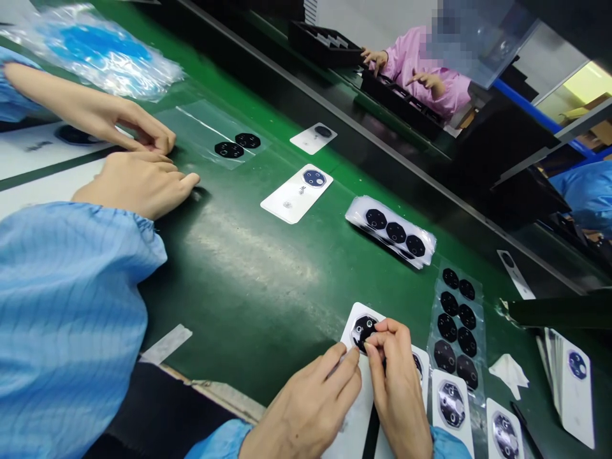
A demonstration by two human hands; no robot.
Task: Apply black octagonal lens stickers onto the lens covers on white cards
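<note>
In the lower middle, a white phone back panel (350, 326) lies on the green table with a black octagonal camera-lens film (362, 329) at its top. My right hand (399, 389) pinches the film's right edge between thumb and fingers. Curled in from the other side, my left hand (310, 405) has its fingertips pressed together at the film's lower left edge; its thumb is hidden. Beside my right hand are more white panels, one with a shiny octagonal lens area (451, 404) and another with a similar shiny lens area (505, 436).
A clear sheet of black films (447, 325) lies right, near a crumpled tissue (509, 375) and stacked panels (576, 395). A bundle of film strips (392, 231) and a printed panel (297, 194) lie ahead. A co-worker's hands (136, 182) are at left; another person (425, 76) works opposite.
</note>
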